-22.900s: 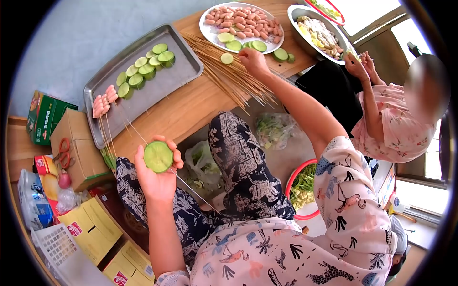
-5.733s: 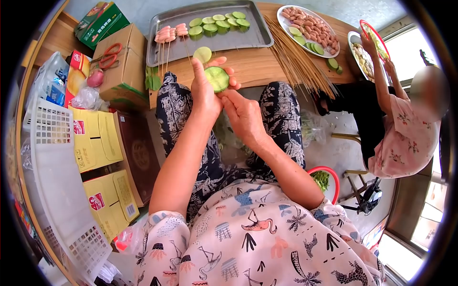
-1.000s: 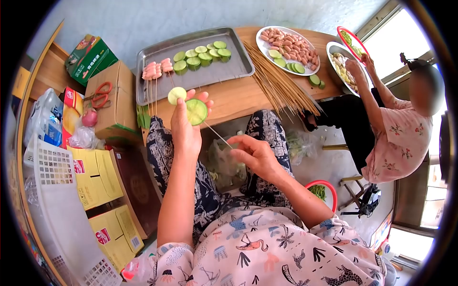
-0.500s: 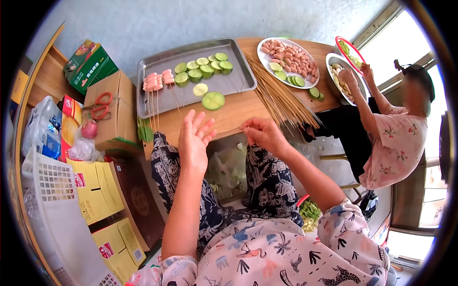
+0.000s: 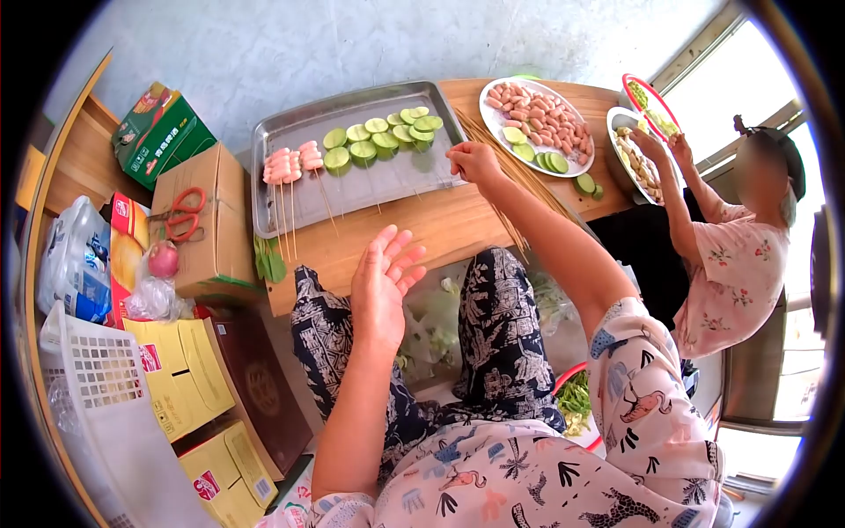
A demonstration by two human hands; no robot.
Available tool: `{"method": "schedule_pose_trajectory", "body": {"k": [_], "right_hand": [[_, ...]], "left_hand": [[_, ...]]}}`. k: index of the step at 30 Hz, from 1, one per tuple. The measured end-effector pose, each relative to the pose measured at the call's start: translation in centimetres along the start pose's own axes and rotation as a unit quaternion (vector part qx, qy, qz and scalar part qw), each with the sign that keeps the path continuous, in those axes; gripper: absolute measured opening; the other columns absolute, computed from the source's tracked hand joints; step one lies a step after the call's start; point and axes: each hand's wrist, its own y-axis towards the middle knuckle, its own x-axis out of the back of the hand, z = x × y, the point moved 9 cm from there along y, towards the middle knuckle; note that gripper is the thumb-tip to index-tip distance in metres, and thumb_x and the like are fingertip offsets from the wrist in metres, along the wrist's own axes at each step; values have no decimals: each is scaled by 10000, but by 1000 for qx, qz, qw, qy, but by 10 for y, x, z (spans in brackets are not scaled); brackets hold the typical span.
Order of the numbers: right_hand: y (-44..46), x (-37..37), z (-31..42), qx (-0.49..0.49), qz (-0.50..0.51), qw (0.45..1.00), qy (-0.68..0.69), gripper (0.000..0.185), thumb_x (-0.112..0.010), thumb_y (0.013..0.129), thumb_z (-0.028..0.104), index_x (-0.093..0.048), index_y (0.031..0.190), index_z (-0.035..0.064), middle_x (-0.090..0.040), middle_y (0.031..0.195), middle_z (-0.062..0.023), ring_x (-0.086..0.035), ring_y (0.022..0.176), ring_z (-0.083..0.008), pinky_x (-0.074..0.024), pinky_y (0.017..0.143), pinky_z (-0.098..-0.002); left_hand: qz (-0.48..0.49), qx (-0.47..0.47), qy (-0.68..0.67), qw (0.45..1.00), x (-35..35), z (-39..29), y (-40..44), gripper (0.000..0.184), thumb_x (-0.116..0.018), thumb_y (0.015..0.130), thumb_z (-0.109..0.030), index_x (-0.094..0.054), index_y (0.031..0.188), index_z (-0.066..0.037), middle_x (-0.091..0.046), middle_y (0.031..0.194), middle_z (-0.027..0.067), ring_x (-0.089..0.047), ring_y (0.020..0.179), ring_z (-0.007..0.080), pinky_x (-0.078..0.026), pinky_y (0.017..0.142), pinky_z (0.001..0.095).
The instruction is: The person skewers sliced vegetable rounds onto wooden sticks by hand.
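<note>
My left hand (image 5: 385, 282) is held palm up above my lap, just off the table's front edge. Its fingers are slightly curled but apart, with nothing in them. My right hand (image 5: 475, 165) is at the right rim of the metal tray (image 5: 290, 216), fingertips pinched together. Whatever is between them is too small to make out. Right behind it, a pile of bamboo skewers (image 5: 528, 189) is partly covered by the hand and forearm. In the tray are rows of round green-rimmed vegetable slices (image 5: 363, 151), some with thin sticks, and skewered pink sausages (image 5: 282, 165) at the left.
A white plate of small sausages (image 5: 550, 119) and green slices stands behind the skewers. At the right, a person (image 5: 731, 255) works over a bowl (image 5: 627, 123). To the left are a cardboard box (image 5: 198, 229) with red-handled scissors (image 5: 187, 214) and a white plastic basket (image 5: 101, 370).
My right hand has moved up and forward to the tray's right rim. The large slice near the tray's front is gone from there. More slices lie at the row's right end.
</note>
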Motion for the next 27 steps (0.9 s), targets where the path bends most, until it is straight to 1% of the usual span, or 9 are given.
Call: {"method": "schedule_pose_trajectory", "body": {"k": [3, 9, 12, 14, 17, 20, 23, 25, 27], "right_hand": [[22, -4, -10, -10, -13, 1000, -2, 106, -639, 838, 138, -650, 821, 34, -610, 587, -55, -465, 429, -75, -335, 392, -228], [25, 5, -17, -20, -55, 991, -117, 155, -655, 823, 188, -670, 849, 35, -630, 621, -28, -517, 459, -97, -413, 439, -254], [1, 14, -7, 16, -79, 988, -134, 178, -647, 818, 190, -666, 871, 21, -635, 659, -34, -534, 475, -105, -440, 462, -272], [-22, 17, 0, 59, -53, 981, -178, 182, -636, 815, 168, -656, 904, 10, -636, 700, -41, -548, 489, -106, -453, 474, -271], [-64, 33, -5, 87, -42, 990, -106, 182, -627, 816, 150, -645, 923, 3, -632, 715, -46, -555, 492, -109, -453, 475, -265], [-109, 63, -34, 56, -48, 993, -92, 177, -619, 819, 138, -642, 929, 2, -636, 729, -44, -551, 499, -103, -451, 479, -253], [-156, 102, -68, 13, -93, 990, -102, 156, -621, 818, 140, -649, 906, 14, -630, 699, -33, -549, 513, -96, -451, 490, -257], [-181, 126, -88, 19, -123, 982, -141, 130, -624, 816, 142, -655, 867, 26, -626, 663, -31, -552, 529, -98, -453, 500, -270], [-206, 146, -105, 15, -158, 969, -190, 120, -626, 814, 149, -658, 837, 35, -622, 637, -36, -555, 525, -111, -456, 507, -281]], "left_hand": [[11, 5, -3, 1000, -3, 2, 1, 505, -365, 998, -406, -423, 1320, -22, -512, 1273, 136, -559, 1073, 232, -454, 888, 358], [18, 10, 2, 1000, -5, 3, 2, 478, -359, 1000, -402, -473, 1260, -17, -568, 1167, 123, -583, 1014, 225, -463, 862, 351], [20, 7, 7, 1000, -5, 4, 2, 474, -358, 1001, -399, -483, 1246, -13, -583, 1133, 123, -595, 983, 226, -469, 848, 350], [24, 5, 12, 1000, -6, 4, 2, 473, -359, 1001, -398, -486, 1241, -10, -588, 1120, 123, -600, 969, 226, -472, 841, 351], [10, 10, 3, 1000, -2, 5, 2, 449, -364, 1000, -377, -497, 1233, -17, -596, 1104, 121, -606, 948, 226, -481, 825, 351], [5, -15, -7, 1000, 7, 6, 4, 406, -377, 994, -337, -519, 1218, -29, -604, 1074, 112, -608, 928, 226, -491, 799, 347], [1, -36, -24, 999, 20, 4, 4, 346, -441, 990, -301, -548, 1181, -32, -585, 773, 25, -556, 675, 136, -466, 611, 279], [44, -39, -83, 995, 19, -4, 1, 312, -520, 960, -302, -593, 1114, -41, -525, 636, -15, -503, 567, 94, -437, 536, 246], [61, -53, -80, 993, 17, -24, 1, 336, -511, 963, -350, -602, 1079, -48, -497, 627, -22, -469, 569, 69, -395, 519, 212]]}}
